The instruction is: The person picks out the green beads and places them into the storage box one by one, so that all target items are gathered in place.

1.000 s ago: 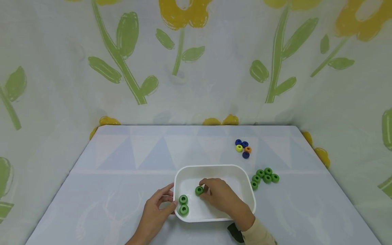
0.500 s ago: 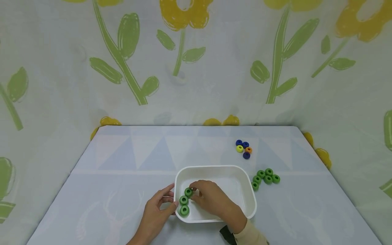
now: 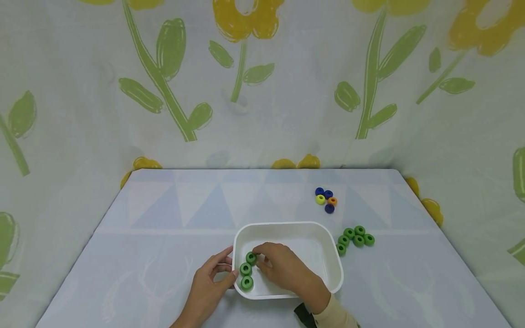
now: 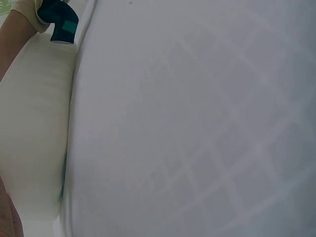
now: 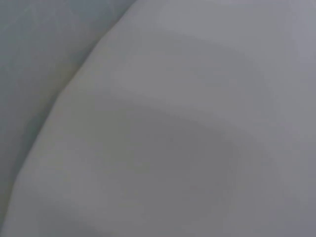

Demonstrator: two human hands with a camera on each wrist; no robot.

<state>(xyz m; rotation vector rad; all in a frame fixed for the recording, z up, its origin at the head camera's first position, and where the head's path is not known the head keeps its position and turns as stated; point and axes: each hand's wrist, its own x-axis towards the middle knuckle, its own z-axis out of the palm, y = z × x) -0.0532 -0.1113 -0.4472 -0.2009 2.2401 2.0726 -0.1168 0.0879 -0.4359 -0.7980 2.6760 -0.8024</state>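
A white tray (image 3: 295,232) stands near the front of the table; its outer wall (image 4: 37,133) shows pale in the left wrist view. My left hand (image 3: 207,284) holds the tray's left side, thumb at the rim and fingers along the wall. Inside, the right hand (image 3: 283,266) pinches a green bead (image 3: 251,258) between thumb and index finger. Two more green beads, one in the middle (image 3: 245,269) and one at the front (image 3: 247,283), lie in line with it by the left wall. The right wrist view shows only a blurred pale surface.
Several green beads (image 3: 358,241) lie on the table (image 3: 164,255) just right of the tray. Farther back sits a small group of blue beads (image 3: 329,208), a yellow bead (image 3: 320,199) and an orange bead (image 3: 332,201). Flower-printed cloth (image 3: 287,127) encloses the table's back and sides.
My right hand has carried the green bead leftward across the tray to the end of the row by the left wall. The left hand has stayed put on the tray.
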